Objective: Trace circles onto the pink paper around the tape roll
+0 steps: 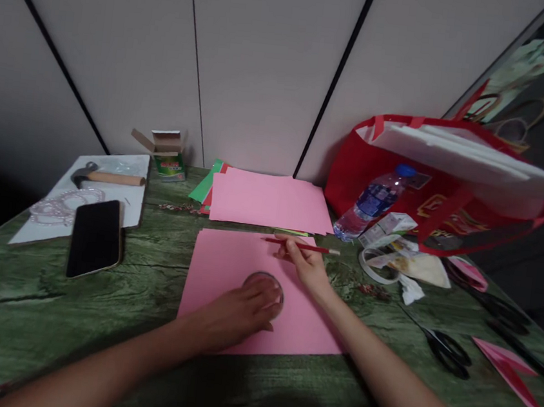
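Note:
On a green wood-grain table lies a sheet of pink paper (220,256). My left hand (254,302) rests flat on a round, thin-rimmed disc (282,293) in the middle of this sheet, fingers stretched over it. Most of the disc is hidden beneath the fingers; whether it is a lid or a dish I cannot tell. A red pencil (316,249) is pinched in my right hand (303,263), above the upper right part of the sheet. The pencil lies nearly level, its tip pointing left and its pale end to the right.
Behind the sheet sits a stack of pink paper (270,200). At left are a phone (96,238), a hammer (112,177) on a white board and an opened small box (169,162). To the right stand a water bottle (374,201), a red bag (353,167), tape (377,266) and scissors (445,351).

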Demonstrator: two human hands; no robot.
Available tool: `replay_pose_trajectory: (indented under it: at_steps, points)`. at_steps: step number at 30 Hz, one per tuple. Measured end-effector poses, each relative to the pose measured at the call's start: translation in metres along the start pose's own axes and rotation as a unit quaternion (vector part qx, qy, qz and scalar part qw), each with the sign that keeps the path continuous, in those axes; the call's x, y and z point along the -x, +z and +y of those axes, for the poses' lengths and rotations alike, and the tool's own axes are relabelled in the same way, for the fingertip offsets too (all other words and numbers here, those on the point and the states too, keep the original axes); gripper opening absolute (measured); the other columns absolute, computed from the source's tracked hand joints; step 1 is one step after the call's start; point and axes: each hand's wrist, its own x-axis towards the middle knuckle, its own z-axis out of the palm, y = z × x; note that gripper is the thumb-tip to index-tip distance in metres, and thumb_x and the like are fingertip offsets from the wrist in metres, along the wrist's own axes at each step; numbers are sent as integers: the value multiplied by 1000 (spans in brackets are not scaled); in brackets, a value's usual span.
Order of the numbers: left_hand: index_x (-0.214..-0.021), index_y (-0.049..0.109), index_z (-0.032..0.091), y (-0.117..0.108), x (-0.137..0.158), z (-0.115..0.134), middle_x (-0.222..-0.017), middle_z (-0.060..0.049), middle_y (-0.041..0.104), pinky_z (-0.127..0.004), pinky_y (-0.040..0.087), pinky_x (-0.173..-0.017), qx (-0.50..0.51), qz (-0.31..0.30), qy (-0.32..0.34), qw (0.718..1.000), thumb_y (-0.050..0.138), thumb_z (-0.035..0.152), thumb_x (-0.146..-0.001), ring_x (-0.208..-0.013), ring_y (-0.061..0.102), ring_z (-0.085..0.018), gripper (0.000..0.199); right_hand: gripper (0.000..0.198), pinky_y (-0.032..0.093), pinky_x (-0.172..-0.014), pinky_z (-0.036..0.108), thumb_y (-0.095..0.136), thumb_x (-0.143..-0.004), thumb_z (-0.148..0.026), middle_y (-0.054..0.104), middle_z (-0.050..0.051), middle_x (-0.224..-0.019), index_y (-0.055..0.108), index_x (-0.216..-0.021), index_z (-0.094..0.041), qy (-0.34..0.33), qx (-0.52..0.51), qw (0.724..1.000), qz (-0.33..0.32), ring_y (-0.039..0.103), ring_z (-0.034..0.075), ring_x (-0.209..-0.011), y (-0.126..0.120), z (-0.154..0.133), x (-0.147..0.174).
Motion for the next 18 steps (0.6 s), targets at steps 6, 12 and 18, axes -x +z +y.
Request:
replay_pose_trajectory:
  at_steps: [6,12,18]
  points:
    - [-118,55,16,1,-7,-11,-127,-10,56,-39,27,-112,93,-45,68,992,43,24,-95,-126,43,-20,27,48,47,-49,25,61,-70,-64,55,-2,-47,62,-65,-16,69,-48,996,-30,56,13,-47,23,21,-19]
    - [-126,50,13,11,0,-16,-130,-12,54,-43,24,-113,148,-41,38,987,43,19,-94,-131,38,-21,33,50,41,-43,22,53,-74,-66,46,-6,-41,57,-67,-17,106,-21,992,-66,52,11,-41,36,22,-15]
    - [-122,54,13,8,-1,-15,-132,-9,53,-47,18,-114,140,-68,18,988,45,14,-92,-135,28,-24,32,44,35,-40,20,46,-82,-59,48,-6,-44,55,-71,-17,106,52,988,-99,47,10,-40,38,15,-10]
